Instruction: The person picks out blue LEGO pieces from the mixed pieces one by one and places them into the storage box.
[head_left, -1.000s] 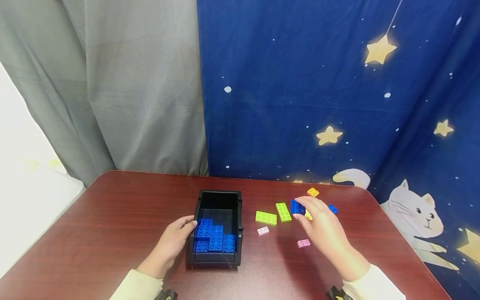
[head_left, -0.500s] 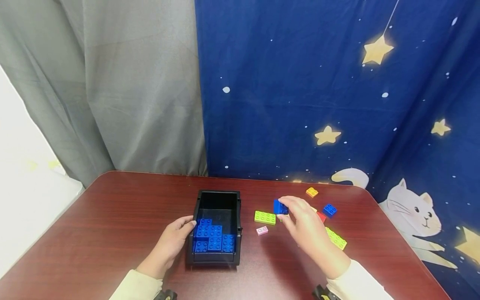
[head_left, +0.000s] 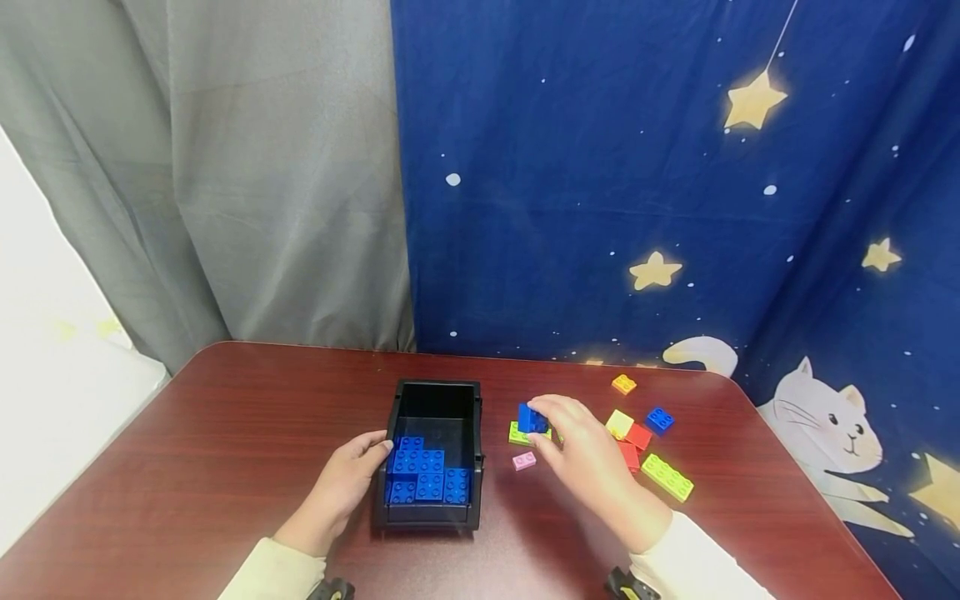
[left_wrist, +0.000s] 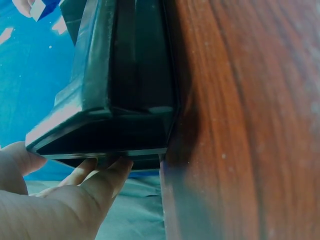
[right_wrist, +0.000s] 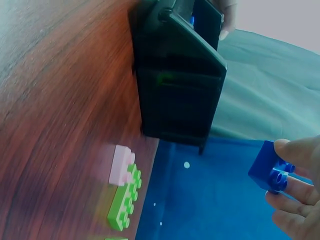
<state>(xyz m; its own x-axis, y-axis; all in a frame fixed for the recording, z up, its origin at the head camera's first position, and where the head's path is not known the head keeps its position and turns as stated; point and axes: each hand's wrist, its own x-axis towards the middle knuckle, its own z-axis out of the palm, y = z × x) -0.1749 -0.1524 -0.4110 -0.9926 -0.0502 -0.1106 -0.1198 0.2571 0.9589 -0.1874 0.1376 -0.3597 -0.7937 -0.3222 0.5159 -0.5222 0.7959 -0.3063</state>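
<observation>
In the head view a black bin (head_left: pixel 427 518) stands on the table with several blue building bricks (head_left: pixel 430 487) in its near half. My left hand (head_left: pixel 348 483) grips the bin's left wall, thumb at the rim; the left wrist view shows its fingers (left_wrist: pixel 107 182) against the outer side. To the right of the bin, my right hand (head_left: pixel 588 454) pinches a blue building brick (head_left: pixel 531 418) between thumb and fingers. In the right wrist view that blue brick (right_wrist: pixel 267 167) is raised off the table, its studs turned toward the palm.
Below the held brick lie a lime brick (head_left: pixel 519 433) and a pink brick (head_left: pixel 524 461). Further right are a yellow brick (head_left: pixel 619 424), red bricks (head_left: pixel 638 437), another lime brick (head_left: pixel 667 477), a loose blue brick (head_left: pixel 660 420) and an orange brick (head_left: pixel 624 384). Curtains hang behind the table.
My right hand has moved left toward the bin with the blue brick, uncovering the yellow, red and lime bricks on the right. My left hand and the bin stay in place.
</observation>
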